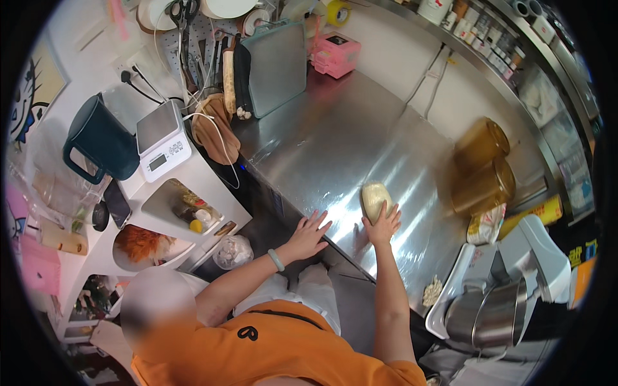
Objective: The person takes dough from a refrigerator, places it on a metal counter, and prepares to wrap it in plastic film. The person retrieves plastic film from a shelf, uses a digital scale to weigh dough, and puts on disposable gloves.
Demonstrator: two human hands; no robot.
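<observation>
A smooth, pale, oval lump that looks like dough [374, 197] lies on the metal worktop [309, 151], toward its near side. My right hand [383, 226] has hold of its near end, with the thumb on the left side and the fingers along the right. Out over the near edge of the worktop, my left hand [309, 237] is open, its fingers spread and nothing in them. It is apart from the dough, and a pale bangle circles that wrist.
At the right stands a mixer with a steel bowl [492, 315], near a small crumbly pile [432, 291]. Two amber containers [484, 183] stand farther back. On the left are a white scale [164, 145] and a dark jug [106, 138]. A pink device [336, 55] sits at the back.
</observation>
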